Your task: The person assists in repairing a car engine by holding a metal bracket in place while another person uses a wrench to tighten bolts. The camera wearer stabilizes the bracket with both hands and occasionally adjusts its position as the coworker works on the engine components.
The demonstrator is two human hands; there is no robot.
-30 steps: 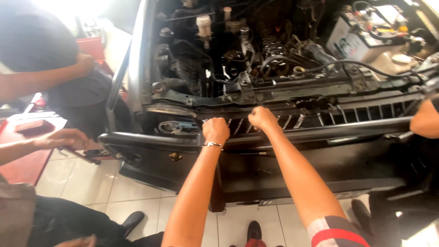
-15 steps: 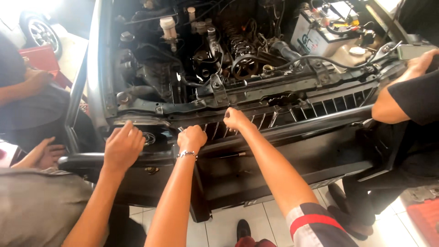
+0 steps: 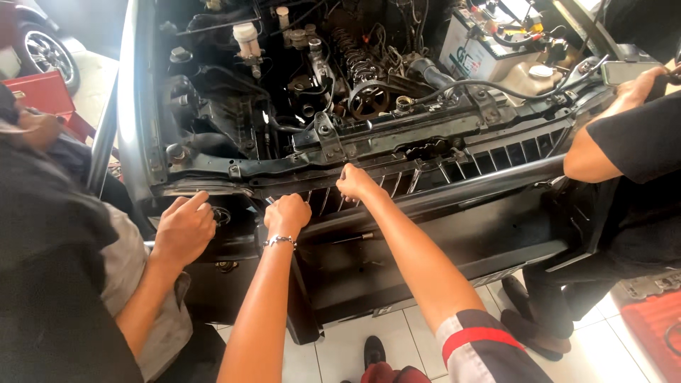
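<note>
I look down into an open car engine bay. My left hand (image 3: 286, 214), with a metal bracelet at the wrist, is closed on the top edge of the black front grille panel (image 3: 454, 191). My right hand (image 3: 357, 182) is a fist gripping the same panel's upper edge a little further right. A person on my left rests a hand (image 3: 184, 227) on the panel's left end, by the round headlight opening. Another person on the right, in a black shirt, holds the car's right front corner (image 3: 638, 81).
A white car battery (image 3: 474, 53) sits at the back right of the bay, a pulley (image 3: 367, 101) and hoses in the middle, a white-capped reservoir (image 3: 246, 37) at the left. Tiled floor lies below, with red things at both sides and a wheel at top left.
The view has swung right and closer. The left person's hand stays on the panel's left end. My two hands have kept their grip on the panel's top edge.
</note>
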